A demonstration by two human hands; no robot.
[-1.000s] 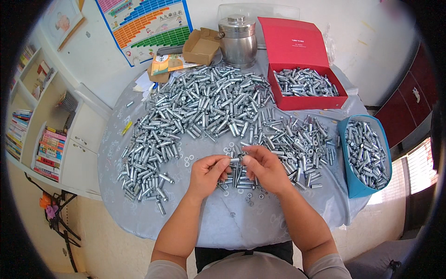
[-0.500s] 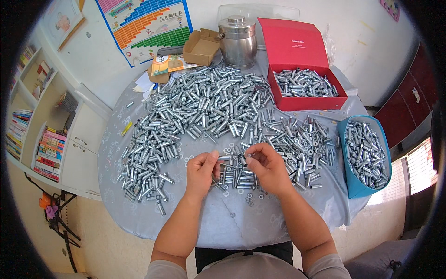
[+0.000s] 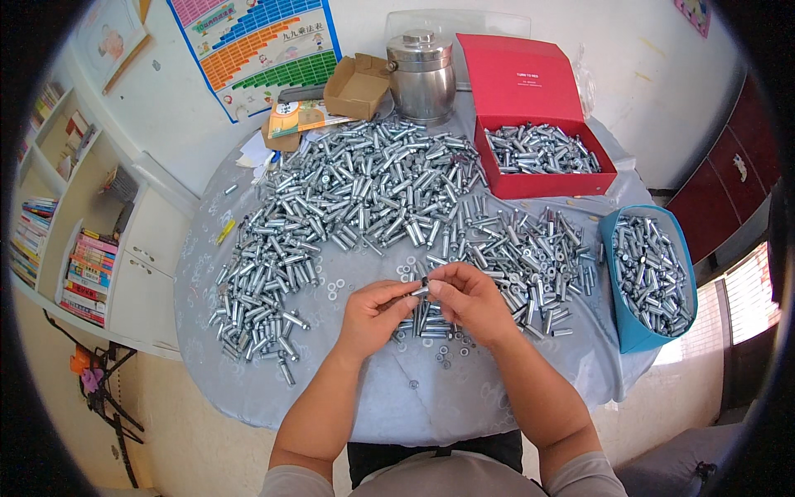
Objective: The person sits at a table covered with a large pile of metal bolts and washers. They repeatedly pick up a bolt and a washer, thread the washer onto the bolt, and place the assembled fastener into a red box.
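Observation:
My left hand (image 3: 374, 315) and my right hand (image 3: 470, 305) meet over the near middle of the table. Between their fingertips is a shiny metal expansion bolt (image 3: 420, 291), partly covered by the fingers. The left thumb and forefinger pinch one end of it; the right fingers close on its other end, where any small nut or washer is too small to make out. Under and around the hands lie loose washers (image 3: 332, 296), small nuts (image 3: 445, 351) and more bolts. A large heap of expansion bolts (image 3: 373, 178) curves across the table beyond them.
A red box (image 3: 551, 184) full of bolts stands at the back right, its lid raised. A blue fabric bin (image 3: 629, 306) of bolts sits at the right edge. At the back are a steel canister (image 3: 422, 79) and an open cardboard box (image 3: 358, 87). A yellow marker (image 3: 225, 232) lies left.
My hands have come together. The left hand has moved right and the bolt's end now meets the right fingertips. The heaps and boxes stay as they were.

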